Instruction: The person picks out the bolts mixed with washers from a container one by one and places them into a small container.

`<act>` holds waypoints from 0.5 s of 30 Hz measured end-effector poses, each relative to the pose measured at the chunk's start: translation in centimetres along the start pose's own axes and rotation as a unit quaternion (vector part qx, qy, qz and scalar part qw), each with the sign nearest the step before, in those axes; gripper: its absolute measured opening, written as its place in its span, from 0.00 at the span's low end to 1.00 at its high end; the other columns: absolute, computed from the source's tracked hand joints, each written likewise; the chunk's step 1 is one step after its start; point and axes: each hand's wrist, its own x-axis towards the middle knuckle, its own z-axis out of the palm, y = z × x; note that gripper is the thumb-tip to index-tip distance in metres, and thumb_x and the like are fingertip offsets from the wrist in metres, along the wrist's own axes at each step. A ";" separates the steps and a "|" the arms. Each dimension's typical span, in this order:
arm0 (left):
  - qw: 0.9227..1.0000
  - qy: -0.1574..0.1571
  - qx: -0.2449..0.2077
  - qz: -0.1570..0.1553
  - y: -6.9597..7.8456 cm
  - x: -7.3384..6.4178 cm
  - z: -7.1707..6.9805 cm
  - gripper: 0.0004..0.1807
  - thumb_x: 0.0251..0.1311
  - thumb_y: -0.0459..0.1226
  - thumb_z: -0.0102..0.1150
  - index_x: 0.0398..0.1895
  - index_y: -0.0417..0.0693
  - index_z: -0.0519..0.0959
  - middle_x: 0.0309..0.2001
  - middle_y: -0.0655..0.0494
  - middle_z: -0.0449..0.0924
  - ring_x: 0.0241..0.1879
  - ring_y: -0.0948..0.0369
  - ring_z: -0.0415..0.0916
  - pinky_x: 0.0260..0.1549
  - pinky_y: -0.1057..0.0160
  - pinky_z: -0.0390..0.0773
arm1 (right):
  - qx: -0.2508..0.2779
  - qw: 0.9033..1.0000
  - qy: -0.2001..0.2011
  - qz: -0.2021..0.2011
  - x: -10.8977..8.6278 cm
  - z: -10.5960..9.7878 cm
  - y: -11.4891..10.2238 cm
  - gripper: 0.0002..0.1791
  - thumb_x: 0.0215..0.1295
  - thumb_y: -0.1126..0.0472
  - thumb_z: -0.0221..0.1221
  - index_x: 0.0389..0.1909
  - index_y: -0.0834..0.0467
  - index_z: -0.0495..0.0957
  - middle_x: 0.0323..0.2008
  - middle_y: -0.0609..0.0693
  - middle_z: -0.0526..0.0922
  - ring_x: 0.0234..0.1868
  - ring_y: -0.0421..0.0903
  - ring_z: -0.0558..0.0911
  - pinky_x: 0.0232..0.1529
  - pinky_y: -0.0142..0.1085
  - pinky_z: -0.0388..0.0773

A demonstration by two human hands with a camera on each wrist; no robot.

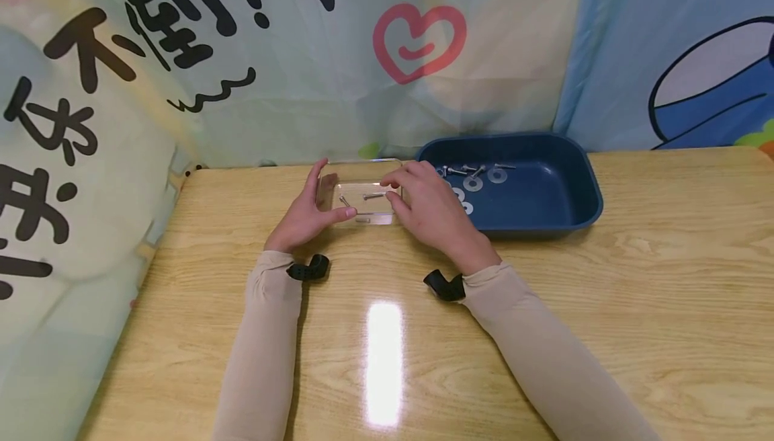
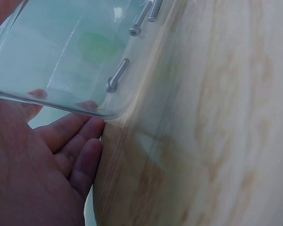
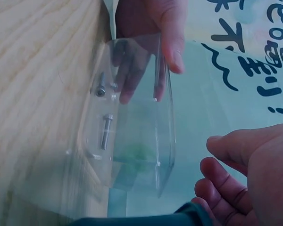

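A clear plastic box [image 1: 359, 172] stands on the table near its back edge. Inside it lie two metal socket-head bolts, one near the middle [image 1: 373, 195] and one at the left [image 1: 344, 200]; both bolts also show in the right wrist view [image 3: 106, 132]. My left hand [image 1: 302, 219] holds the box by its left end, thumb over the front rim and fingers on the left side. Above the box's right end is my right hand [image 1: 426, 209], fingers loosely bent and apart. Nothing shows between those fingers in the right wrist view.
Just right of the box sits a dark blue tray [image 1: 544, 192]. Several bolts [image 1: 478, 171] and flat washers [image 1: 474, 184] lie in its left part, some hidden behind my right hand. A printed curtain [image 1: 302, 91] hangs along the table's back edge.
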 end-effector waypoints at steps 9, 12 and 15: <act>1.000 0.005 0.014 -0.003 0.2 -0.1 0.0 0.59 0.58 0.49 0.72 0.82 0.60 0.38 0.76 0.52 0.59 0.77 0.53 0.49 0.72 0.45 0.51 | 0.019 0.999 0.035 0.011 -0.2 -1.1 1.5 0.11 0.73 0.62 0.59 0.51 0.61 0.84 0.45 0.56 0.81 0.48 0.54 0.74 0.51 0.47 0.72; 1.000 0.005 0.018 -0.002 0.1 0.0 0.0 0.59 0.58 0.49 0.72 0.82 0.60 0.38 0.76 0.52 0.59 0.77 0.53 0.49 0.72 0.44 0.51 | 0.018 0.999 0.044 0.015 -0.2 -1.4 1.9 0.12 0.74 0.62 0.58 0.52 0.61 0.84 0.46 0.56 0.81 0.49 0.55 0.74 0.51 0.48 0.72; 1.000 0.004 0.019 -0.004 -0.1 0.0 0.0 0.59 0.59 0.50 0.72 0.82 0.60 0.38 0.76 0.52 0.59 0.77 0.53 0.48 0.72 0.44 0.51 | 0.022 0.998 0.047 0.022 -0.2 -1.7 2.2 0.12 0.74 0.62 0.58 0.53 0.61 0.84 0.47 0.56 0.81 0.49 0.55 0.74 0.49 0.48 0.73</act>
